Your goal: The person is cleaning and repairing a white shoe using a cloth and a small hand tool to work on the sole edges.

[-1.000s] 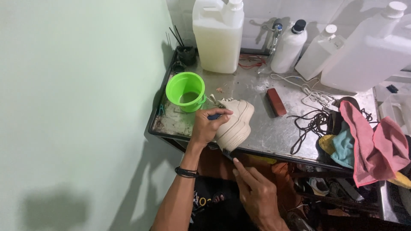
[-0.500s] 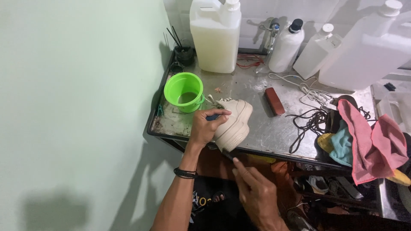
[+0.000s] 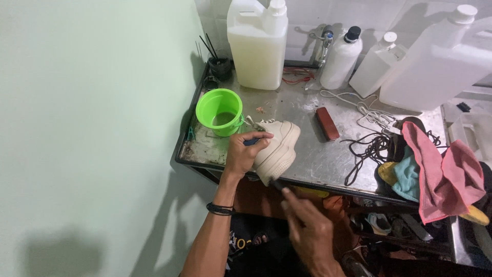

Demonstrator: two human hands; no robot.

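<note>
My left hand (image 3: 243,152) grips a cream-coloured sneaker (image 3: 278,147) from its left side, tilting it over the front edge of the metal worktop (image 3: 307,154). My right hand (image 3: 308,231) is below the sneaker and holds a thin dark tool (image 3: 277,184) whose tip touches the sole near the heel. A bright green bucket (image 3: 220,111) with some liquid stands just left of the sneaker.
A large pale jerrycan (image 3: 258,43), two white bottles (image 3: 342,59) and a big white canister (image 3: 435,61) line the back wall. A brown brush (image 3: 327,123), white laces (image 3: 369,110), dark cords (image 3: 371,149) and pink and teal cloths (image 3: 441,169) lie on the right. A green wall is on the left.
The view has shifted slightly; my right hand has risen a little towards the sneaker's sole. My left hand keeps its hold.
</note>
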